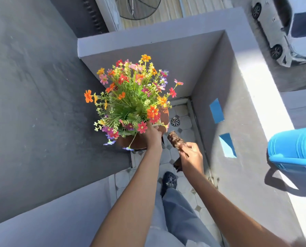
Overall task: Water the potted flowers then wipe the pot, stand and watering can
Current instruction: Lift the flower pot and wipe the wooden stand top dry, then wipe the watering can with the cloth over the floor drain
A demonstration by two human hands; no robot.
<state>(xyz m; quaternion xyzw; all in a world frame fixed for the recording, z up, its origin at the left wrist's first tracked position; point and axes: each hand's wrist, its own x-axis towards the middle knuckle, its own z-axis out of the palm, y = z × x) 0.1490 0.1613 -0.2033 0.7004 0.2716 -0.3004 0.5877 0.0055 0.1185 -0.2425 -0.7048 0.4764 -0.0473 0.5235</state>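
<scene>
A bunch of bright orange, red, pink and purple flowers [132, 98] fills a rust-brown pot [136, 142] in the corner of a narrow balcony. My left hand [153, 135] grips the pot's near rim under the blooms. My right hand [191, 155] is just to the right of the pot, closed on a crumpled brown cloth [174, 139] that sticks up toward the pot without touching it. A blue watering can [295, 150] sits on top of the sunlit parapet wall at the far right. The stand under the pot is mostly hidden.
Grey walls [220, 97] close in the corner; a dark grey wall [32, 104] runs along the left. The tiled floor [184, 122] has a round drain [175, 121]. Blue tape patches [217, 110] mark the right wall. My dark shoe [169, 180] is below. A white car [291, 29] is parked far below.
</scene>
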